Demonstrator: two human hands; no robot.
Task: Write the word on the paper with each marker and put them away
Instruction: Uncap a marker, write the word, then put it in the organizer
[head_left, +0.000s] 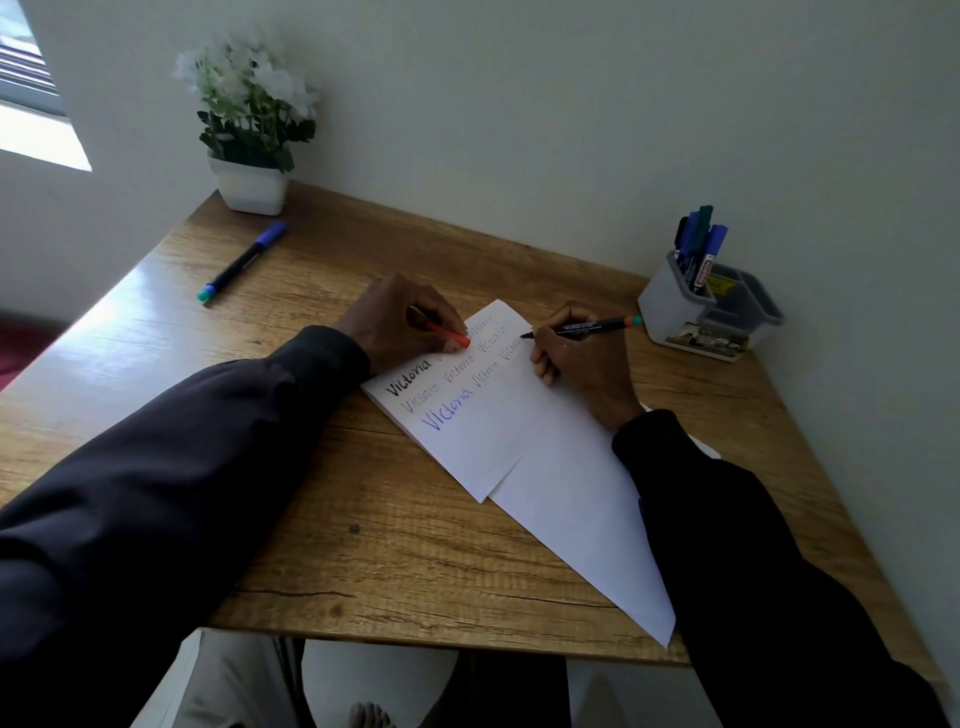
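Marker (587, 327), dark barrel: right hand (587, 364) pinches it, fingers clamped near the nib, which sits at the far edge of the paper (498, 431), likely mid-word. Left hand (395, 322) curls round a red cap (448, 335), steadying the sheet. Marker holder (670, 312) near right.

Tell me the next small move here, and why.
Probably finish the last word: the right hand holds the marker with its tip at a word on the paper that looks unfinished, while the left hand pinches a red cap and rests on it. Capping would come after.
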